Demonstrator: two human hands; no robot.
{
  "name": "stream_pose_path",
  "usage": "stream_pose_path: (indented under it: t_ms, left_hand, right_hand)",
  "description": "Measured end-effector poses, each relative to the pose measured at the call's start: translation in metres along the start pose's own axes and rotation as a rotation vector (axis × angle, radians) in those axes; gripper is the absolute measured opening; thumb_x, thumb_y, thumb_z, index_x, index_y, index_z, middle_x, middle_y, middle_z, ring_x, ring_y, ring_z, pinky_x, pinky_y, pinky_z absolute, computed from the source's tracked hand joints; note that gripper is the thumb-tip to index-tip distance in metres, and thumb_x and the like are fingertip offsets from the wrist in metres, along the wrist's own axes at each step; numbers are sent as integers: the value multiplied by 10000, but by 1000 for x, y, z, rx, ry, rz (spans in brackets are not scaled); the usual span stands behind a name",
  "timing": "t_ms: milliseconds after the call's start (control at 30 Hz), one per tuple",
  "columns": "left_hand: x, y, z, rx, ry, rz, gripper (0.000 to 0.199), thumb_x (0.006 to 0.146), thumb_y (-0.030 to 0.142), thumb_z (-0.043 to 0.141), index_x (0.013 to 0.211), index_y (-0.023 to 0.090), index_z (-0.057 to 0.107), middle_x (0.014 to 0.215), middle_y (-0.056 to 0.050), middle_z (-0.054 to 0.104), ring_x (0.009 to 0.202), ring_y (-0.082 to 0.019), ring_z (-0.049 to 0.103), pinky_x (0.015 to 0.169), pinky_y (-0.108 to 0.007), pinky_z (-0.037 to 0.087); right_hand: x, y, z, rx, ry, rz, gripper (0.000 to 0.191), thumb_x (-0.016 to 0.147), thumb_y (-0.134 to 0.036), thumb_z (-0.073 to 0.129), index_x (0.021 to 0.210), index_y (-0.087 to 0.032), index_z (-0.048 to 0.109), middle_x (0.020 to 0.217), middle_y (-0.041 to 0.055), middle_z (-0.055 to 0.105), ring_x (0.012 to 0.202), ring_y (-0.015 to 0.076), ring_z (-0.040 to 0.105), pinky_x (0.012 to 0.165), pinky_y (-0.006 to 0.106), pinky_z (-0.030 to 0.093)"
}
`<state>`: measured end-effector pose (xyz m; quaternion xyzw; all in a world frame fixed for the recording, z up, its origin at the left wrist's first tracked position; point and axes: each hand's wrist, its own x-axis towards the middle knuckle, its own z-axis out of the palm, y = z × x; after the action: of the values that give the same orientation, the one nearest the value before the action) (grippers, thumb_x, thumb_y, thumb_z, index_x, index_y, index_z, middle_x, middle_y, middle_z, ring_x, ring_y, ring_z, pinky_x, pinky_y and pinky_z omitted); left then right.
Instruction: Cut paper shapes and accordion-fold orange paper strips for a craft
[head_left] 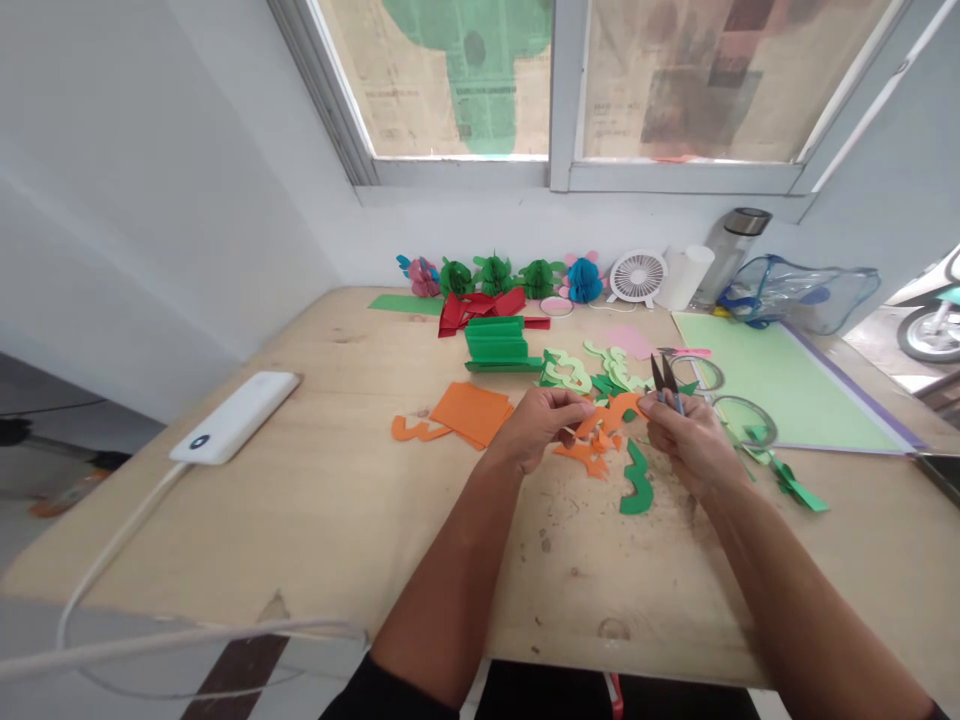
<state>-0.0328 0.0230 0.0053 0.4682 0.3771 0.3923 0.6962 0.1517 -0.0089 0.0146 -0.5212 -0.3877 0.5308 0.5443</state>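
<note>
Fingers [576,410] of the left hand [534,428] are closed in a narrow pinch on one end of the wavy orange strip [622,408]. Its other end is met by the fingertips of the right hand [694,445], in which the scissors [672,385] are also held, blades pointed away from the body. The strip is held above the counter [337,520], over a scatter of orange scraps [585,460]. A wavy green piece [637,482] is seen nearer the body, and a stack of orange sheets [471,412] is laid to the left. Thin paper is suggested by its look: it should be felt as very light, bendable and dry to the touch, easily creased or torn at the narrow bends. It is best gripped softly by the wider parts near the ends, with the curves left unpressed and the blades kept clear.
</note>
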Motion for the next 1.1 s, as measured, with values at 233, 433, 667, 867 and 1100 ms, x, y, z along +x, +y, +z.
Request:
stream_pose_path:
  t_ms: [233, 433, 667, 867, 1100]
  left_hand:
    - [-1, 2, -2, 68, -18, 6, 208, 599, 325, 757, 606, 152, 641, 533, 26, 537, 479, -63, 459, 465, -214, 334]
    - [-1, 2, -7, 129, -56, 15, 156, 621, 293, 727, 621, 155, 654, 513, 29, 525, 463, -59, 436, 469, -215, 333]
    - [-1, 2, -10, 174, -110, 2, 147, 634, 281, 714, 628, 151, 646, 532, 16, 553, 466, -67, 465, 469, -213, 335]
    - [0, 3, -7, 131, -48, 57, 148, 617, 281, 717, 602, 152, 647, 501, 24, 543, 456, -61, 445, 468, -212, 332]
    - [5, 2, 0, -78, 216, 163, 172, 583, 304, 732, 617, 154, 653, 522, 17, 575, 480, -66, 452, 481, -212, 344]
  right_hand:
    - [0, -2, -1, -42, -10, -5, 368, 578, -406, 810, 564, -183, 518, 416, -108, 263, 389, 25, 173, 386, 222, 95]
    - [0, -3, -1, -60, -5, -14, 391, 577, -419, 807, 546, -190, 492, 408, -107, 271, 388, 25, 171, 388, 223, 91]
    - [1, -1, -4, -59, -18, 21, 388, 549, -419, 827, 585, -185, 519, 409, -109, 286, 381, 23, 184, 390, 224, 87]
    - [1, 0, 0, -19, 66, -47, 385, 598, -464, 804, 632, -181, 546, 441, -115, 254, 407, 31, 161, 389, 216, 95]
    - [-6, 6, 6, -30, 76, -222, 423, 799, -606, 576, 798, -187, 632, 468, -83, 290, 414, 63, 207, 395, 229, 135]
